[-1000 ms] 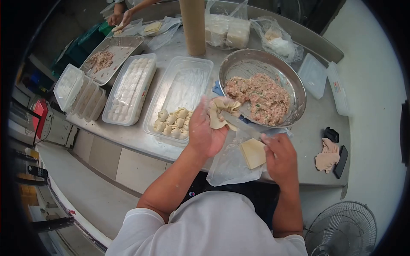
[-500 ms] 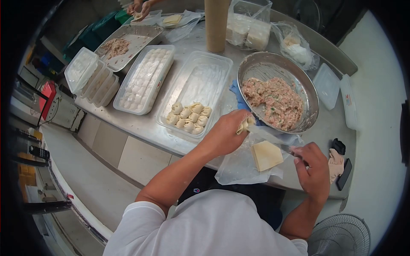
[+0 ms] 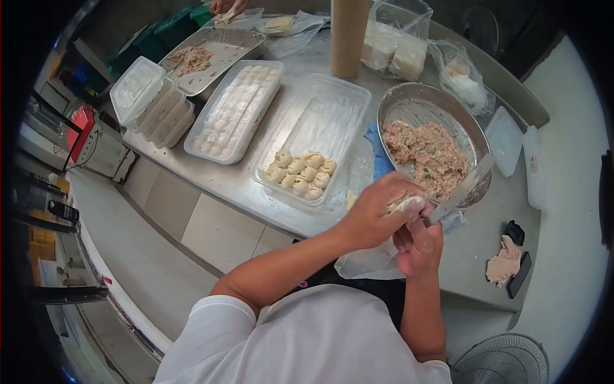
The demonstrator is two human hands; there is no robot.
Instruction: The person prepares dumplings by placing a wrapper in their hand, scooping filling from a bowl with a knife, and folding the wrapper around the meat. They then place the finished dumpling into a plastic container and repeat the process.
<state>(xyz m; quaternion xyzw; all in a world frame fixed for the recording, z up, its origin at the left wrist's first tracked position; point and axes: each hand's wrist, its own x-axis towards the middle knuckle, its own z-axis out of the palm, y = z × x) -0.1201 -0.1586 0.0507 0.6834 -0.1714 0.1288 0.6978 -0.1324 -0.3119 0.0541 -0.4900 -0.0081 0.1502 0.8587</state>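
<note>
My left hand is closed around a dumpling wrapper, just below the round metal pan of minced filling. Against its fingertips is my right hand, closed on a flat spatula whose blade points up and right over the pan's rim. Below both hands lies a plastic sheet; the stack of wrappers on it is hidden by them. To the left, a clear plastic tray holds several folded dumplings at its near end.
Another filled tray and stacked lidded containers stand left. A cardboard tube and bagged blocks stand at the back. A co-worker's hands work at the far edge. A phone and cloth lie right.
My right hand has moved left with the spatula and met my left hand, which has shifted slightly right and down. The view has shifted, so the table items sit further right.
</note>
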